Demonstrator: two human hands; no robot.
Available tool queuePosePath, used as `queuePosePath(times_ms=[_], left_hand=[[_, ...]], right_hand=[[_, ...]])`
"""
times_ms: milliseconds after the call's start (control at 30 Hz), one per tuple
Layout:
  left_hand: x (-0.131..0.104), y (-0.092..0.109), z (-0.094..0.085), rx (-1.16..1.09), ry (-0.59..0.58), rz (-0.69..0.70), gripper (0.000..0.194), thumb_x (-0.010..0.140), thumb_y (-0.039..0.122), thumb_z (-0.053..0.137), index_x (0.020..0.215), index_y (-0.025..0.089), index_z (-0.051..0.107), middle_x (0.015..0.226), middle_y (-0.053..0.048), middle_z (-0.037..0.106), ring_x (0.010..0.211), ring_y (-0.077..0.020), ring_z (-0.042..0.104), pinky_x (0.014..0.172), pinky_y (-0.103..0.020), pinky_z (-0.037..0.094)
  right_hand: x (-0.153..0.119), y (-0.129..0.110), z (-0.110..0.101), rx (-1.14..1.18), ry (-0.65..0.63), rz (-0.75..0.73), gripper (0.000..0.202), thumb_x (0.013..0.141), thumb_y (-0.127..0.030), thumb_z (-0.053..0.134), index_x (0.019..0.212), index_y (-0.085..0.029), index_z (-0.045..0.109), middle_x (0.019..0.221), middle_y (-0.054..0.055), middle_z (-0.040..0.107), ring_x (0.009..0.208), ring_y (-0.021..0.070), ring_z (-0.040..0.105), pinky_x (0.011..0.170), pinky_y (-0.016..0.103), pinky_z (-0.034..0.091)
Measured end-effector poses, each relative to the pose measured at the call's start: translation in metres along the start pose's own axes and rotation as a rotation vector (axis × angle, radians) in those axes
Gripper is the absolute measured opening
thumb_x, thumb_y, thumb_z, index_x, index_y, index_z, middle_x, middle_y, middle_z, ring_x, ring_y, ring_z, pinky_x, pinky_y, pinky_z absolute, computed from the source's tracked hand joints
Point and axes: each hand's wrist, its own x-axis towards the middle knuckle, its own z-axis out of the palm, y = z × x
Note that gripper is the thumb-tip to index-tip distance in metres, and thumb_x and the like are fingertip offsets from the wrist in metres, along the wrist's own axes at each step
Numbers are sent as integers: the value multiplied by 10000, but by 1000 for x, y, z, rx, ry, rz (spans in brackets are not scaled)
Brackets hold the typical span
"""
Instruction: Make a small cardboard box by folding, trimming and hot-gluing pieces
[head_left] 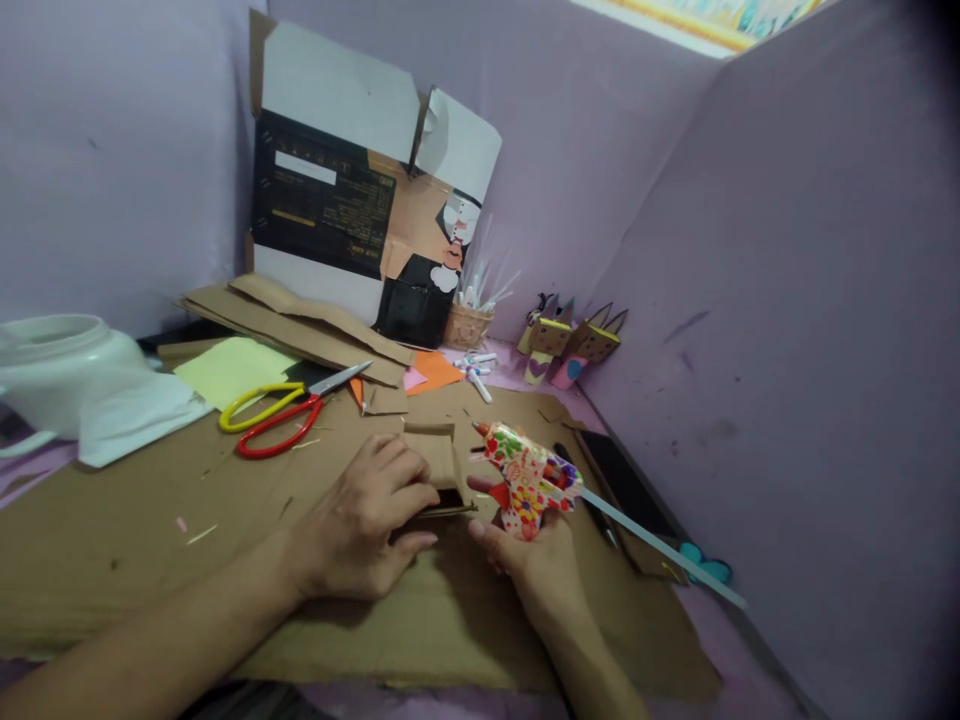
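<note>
In the head view my right hand (pixel 544 570) is wrapped round the handle of a flower-patterned hot glue gun (pixel 525 475). A long whitish glue stick (pixel 660 545) runs out of its back end, and the nozzle points up and left. My left hand (pixel 375 520) has its fingers curled over the left side of a small folded cardboard box (pixel 442 455), holding it down on the work surface. The glue gun's tip is just right of the box, apart from it. Part of the box is hidden behind my left fingers.
Scissors (pixel 277 420) with yellow and red handles lie to the left, near a white teapot (pixel 67 360). Cardboard strips (pixel 300 320) and an opened carton (pixel 322 200) stand behind. A basket of sticks (pixel 469 325), cardboard figures (pixel 551 340) and a dark phone-like slab (pixel 626 480) are to the right.
</note>
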Motion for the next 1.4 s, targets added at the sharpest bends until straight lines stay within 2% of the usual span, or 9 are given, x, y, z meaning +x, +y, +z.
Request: queuePosePath(times_ms=[100, 267, 500, 700, 833, 967, 1167, 1300, 1400], left_hand=[[2, 1, 4, 17, -3, 27, 41, 766, 151, 596, 795, 153, 625, 767, -62, 567, 767, -205, 476, 773, -417, 390], [1, -1, 7, 44, 26, 50, 99, 769, 107, 555, 713, 152, 623, 726, -51, 581, 750, -189, 491, 799, -416, 384], [1, 0, 7, 77, 52, 67, 144, 736, 76, 538, 640, 144, 621, 637, -30, 558, 677, -163, 502, 830, -429, 378], [2, 2, 7, 141, 37, 113, 156, 688, 52, 520, 605, 155, 602, 580, -18, 529, 631, -156, 469, 836, -428, 374], [-3, 5, 9, 183, -69, 183, 149, 735, 142, 524, 593, 165, 564, 608, -34, 543, 636, -170, 459, 835, -458, 362], [-6, 10, 11, 115, -269, 208, 199, 810, 306, 504, 698, 160, 579, 674, -57, 577, 648, -190, 479, 755, -433, 389], [-7, 6, 14, 129, -374, 48, 174, 761, 97, 485, 849, 156, 624, 778, -65, 603, 643, -188, 505, 582, -330, 396], [-6, 5, 9, 22, -430, -48, 173, 767, 92, 497, 833, 166, 638, 890, -67, 607, 774, -193, 553, 634, -299, 435], [-4, 4, 4, -69, -421, -102, 160, 792, 101, 501, 780, 175, 641, 950, -54, 612, 844, -185, 565, 705, -288, 450]], right_hand=[[0, -5, 6, -54, -14, 15, 316, 553, -242, 742, 859, -163, 723, 478, -49, 569, 371, 93, 415, 386, 219, 362], [-2, -13, 8, -119, 67, 74, 158, 518, -245, 724, 653, -169, 695, 467, -44, 558, 421, 113, 450, 454, 239, 394], [-6, -12, 8, -75, 133, 70, 129, 491, -257, 734, 567, -170, 676, 521, -10, 623, 448, 121, 481, 468, 251, 412], [-5, -11, -2, -74, 211, 41, 178, 505, -280, 744, 555, -166, 617, 410, -43, 531, 389, 117, 465, 408, 236, 389], [-6, -2, -13, 18, 295, -71, 258, 585, -350, 740, 603, -176, 551, 426, -57, 503, 381, 95, 439, 385, 211, 351], [-12, 3, -17, 23, 243, -12, 326, 624, -419, 735, 611, -177, 517, 403, -55, 486, 357, 87, 419, 363, 200, 327], [-25, -3, -20, -13, 148, 81, 332, 601, -423, 743, 641, -170, 532, 398, -74, 452, 332, 71, 383, 341, 182, 293], [-37, -7, -26, -172, 145, 161, 350, 605, -469, 723, 648, -149, 590, 373, -69, 423, 323, 71, 350, 332, 185, 264], [-52, -7, -35, -248, 138, 182, 389, 624, -528, 695, 641, -146, 626, 394, -52, 431, 369, 98, 395, 362, 208, 324]])
